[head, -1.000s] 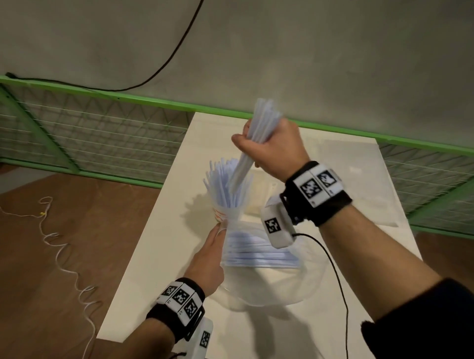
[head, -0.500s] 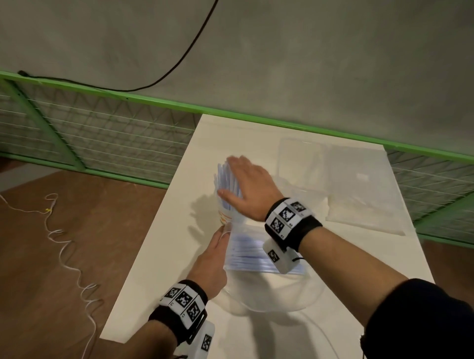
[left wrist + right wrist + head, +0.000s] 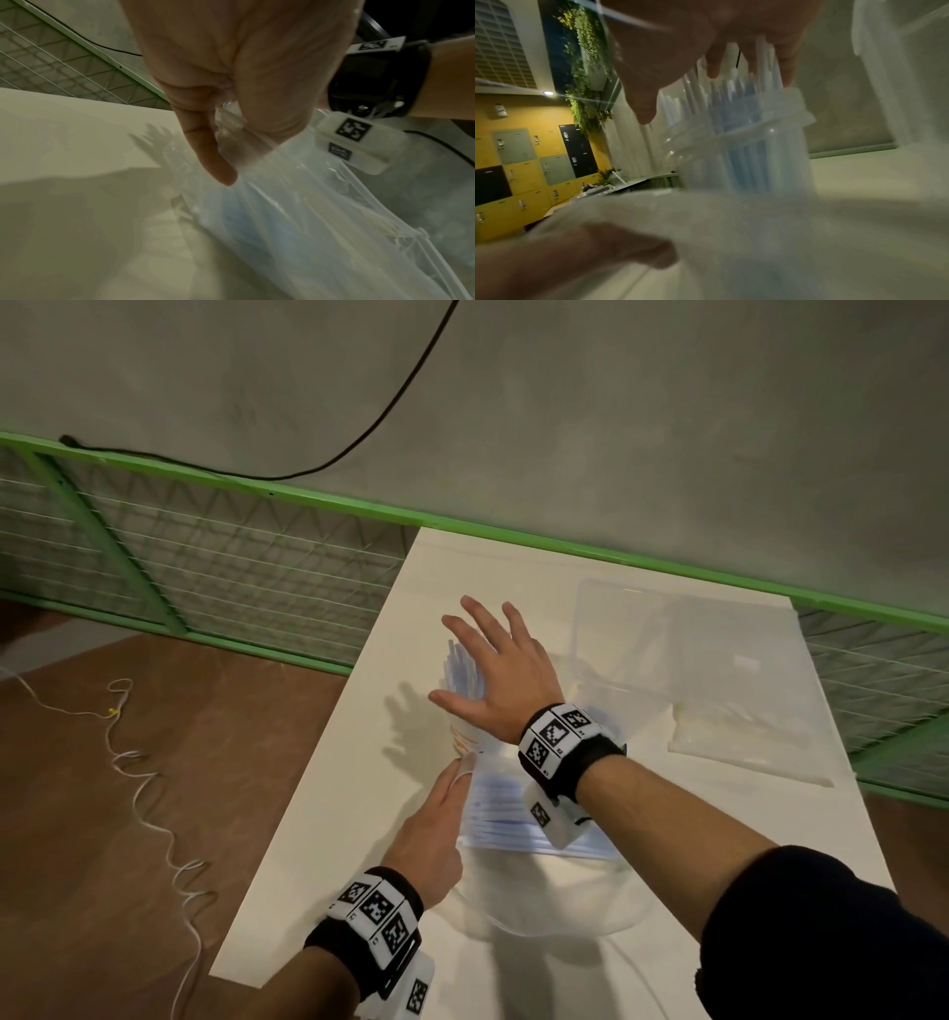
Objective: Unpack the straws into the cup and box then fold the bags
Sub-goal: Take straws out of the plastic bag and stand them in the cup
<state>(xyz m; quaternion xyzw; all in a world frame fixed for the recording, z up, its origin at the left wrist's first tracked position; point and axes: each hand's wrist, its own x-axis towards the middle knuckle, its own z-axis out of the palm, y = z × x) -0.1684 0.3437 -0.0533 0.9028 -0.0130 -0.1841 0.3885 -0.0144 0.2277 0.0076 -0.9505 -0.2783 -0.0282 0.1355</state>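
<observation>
Straws [image 3: 458, 671] stood upright in the clear cup [image 3: 464, 737] on the white surface [image 3: 328, 819], with the right hand [image 3: 495, 677] flat over their tips, fingers spread. Just nearer, the left hand [image 3: 429, 839] pinched the edge of a clear bag [image 3: 303, 213] lying on the surface with more straws inside. Behind stood a clear box [image 3: 624, 634].

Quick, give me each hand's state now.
Left hand: pinching the bag.
Right hand: open, fingers spread over the straws in the cup.
</observation>
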